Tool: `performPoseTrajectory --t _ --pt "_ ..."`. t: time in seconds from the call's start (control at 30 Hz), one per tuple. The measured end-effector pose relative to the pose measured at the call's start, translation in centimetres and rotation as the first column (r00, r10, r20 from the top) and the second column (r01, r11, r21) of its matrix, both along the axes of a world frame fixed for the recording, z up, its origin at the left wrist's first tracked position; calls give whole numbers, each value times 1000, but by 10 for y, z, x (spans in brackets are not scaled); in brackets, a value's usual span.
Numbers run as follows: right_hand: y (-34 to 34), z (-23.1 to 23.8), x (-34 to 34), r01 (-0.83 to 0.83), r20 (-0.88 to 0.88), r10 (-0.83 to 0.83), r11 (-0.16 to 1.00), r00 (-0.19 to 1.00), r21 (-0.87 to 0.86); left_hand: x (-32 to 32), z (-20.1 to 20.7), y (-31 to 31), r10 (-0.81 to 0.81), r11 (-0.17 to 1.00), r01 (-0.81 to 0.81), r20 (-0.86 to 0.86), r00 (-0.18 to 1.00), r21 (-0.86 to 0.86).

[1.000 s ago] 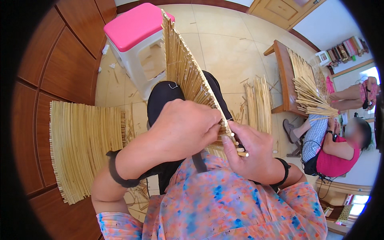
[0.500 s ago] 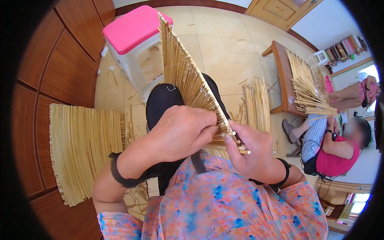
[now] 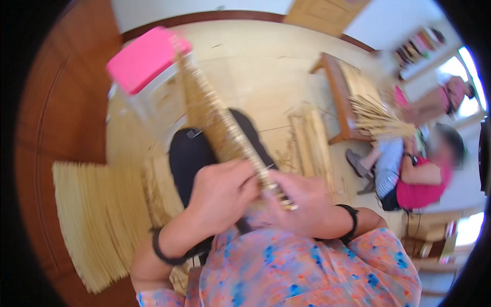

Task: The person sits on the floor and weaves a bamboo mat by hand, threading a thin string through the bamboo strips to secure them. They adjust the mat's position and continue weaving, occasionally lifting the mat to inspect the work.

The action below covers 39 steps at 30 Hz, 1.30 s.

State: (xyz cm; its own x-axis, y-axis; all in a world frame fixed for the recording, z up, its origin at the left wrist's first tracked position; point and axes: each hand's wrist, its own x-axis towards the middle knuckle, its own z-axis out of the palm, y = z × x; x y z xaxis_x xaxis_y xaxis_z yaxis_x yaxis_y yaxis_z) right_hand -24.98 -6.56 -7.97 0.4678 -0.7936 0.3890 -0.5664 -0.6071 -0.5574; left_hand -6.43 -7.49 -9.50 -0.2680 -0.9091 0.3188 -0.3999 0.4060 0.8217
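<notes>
"Everything has slid down and left in the view since the last frame, stool and mat alike."

"Where's the mat, then?"

"Between the black-clad knees, its near end at the hands, its far end overlapping the stool in view. I can't tell if they touch."

"And the grip?"

"Right hand, blurred, is closed on the mat's near end, thumb toward the left. Left hand has its fingers curled in against the mat's left side; whether they pinch anything, I can't tell."

"What else is about?"

"A second mat on the left, rods on the floor to the right, and a co-worker in pink beside a table."
</notes>
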Motion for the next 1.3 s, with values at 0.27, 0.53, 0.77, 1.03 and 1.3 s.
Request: performPoseTrajectory --t 0.27,0.53,0.77,1.03,1.3 --pt "-1 -12 12 -35 134 30 999 991 38 21 3 2 -39 979 53 -74 997 196" --pt "5 -12 14 -6 109 0 999 994 48 16 11 4 -59 984 47 63 996 174" --pt "4 -14 11 -58 72 56 998 996 29 5 34 9 -105 994 107 221 970 2" --pt "-6 -8 2 -175 -99 160 970 982 -169 14 23 4 -42 998 36 154 987 45" --pt "-2 14 -1 -14 67 10 998 998 66 30 8 11 -95 995 95 17 995 19"
